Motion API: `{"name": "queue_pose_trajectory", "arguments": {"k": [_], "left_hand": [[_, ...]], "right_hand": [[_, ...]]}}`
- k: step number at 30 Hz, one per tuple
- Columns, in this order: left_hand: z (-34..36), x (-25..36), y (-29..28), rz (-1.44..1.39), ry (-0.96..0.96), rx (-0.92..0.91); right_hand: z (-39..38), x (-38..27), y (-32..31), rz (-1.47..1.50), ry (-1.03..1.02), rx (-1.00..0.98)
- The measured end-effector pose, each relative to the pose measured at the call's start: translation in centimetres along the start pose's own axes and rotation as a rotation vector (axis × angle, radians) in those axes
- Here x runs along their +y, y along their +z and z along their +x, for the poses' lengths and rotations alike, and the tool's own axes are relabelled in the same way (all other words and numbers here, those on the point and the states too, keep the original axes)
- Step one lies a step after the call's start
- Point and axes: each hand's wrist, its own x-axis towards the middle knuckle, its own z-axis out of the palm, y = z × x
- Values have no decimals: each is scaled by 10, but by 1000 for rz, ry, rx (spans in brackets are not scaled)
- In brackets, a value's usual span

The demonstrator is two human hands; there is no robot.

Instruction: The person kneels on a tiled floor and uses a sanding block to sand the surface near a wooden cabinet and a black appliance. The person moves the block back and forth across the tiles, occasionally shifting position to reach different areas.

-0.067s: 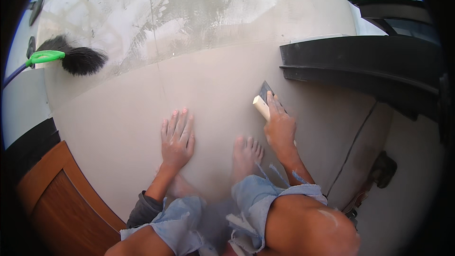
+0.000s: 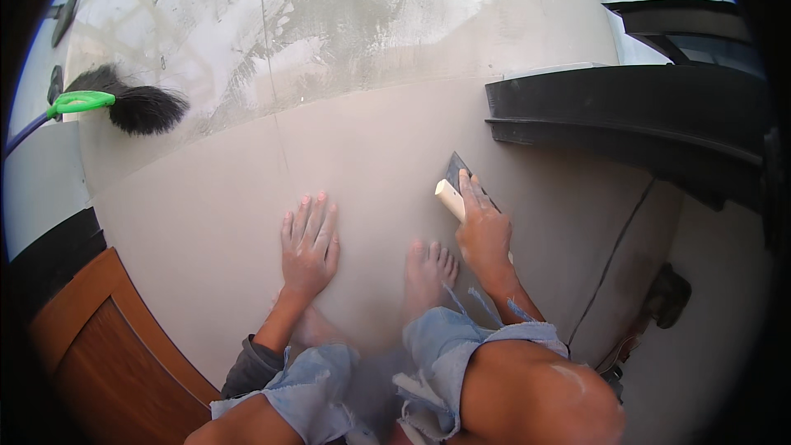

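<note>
My right hand (image 2: 484,235) grips the pale handle of a plastering trowel (image 2: 449,196), its fingers reaching over the dark blade. The blade's pointed end lies against the smooth beige floor (image 2: 362,148), just ahead of my right foot. My left hand (image 2: 310,247) rests palm down on the same floor, fingers stretched out and a little apart, holding nothing. Grey dust coats both hands. Part of the trowel is hidden under my right hand.
A black metal beam (image 2: 618,103) juts in from the right. At the far left lies a broom (image 2: 148,109) with black bristles and a green collar. A brown wooden panel (image 2: 124,354) stands near left, and a dark cable (image 2: 614,251) runs along the right.
My right hand and the trowel have slid slightly toward me and to the left. The left hand stays flat in nearly the same place.
</note>
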Motion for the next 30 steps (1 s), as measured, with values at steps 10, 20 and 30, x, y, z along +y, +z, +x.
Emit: {"name": "queue_pose_trajectory", "arguments": {"k": [10, 20, 30], "left_hand": [[8, -1, 4, 8, 26, 16], [7, -3, 6, -8, 23, -3], [2, -1, 2, 26, 8, -6]], "right_hand": [[12, 17, 0, 29, 56, -35], [20, 19, -6, 103, 104, 10], [15, 61, 2, 151, 54, 53]]}}
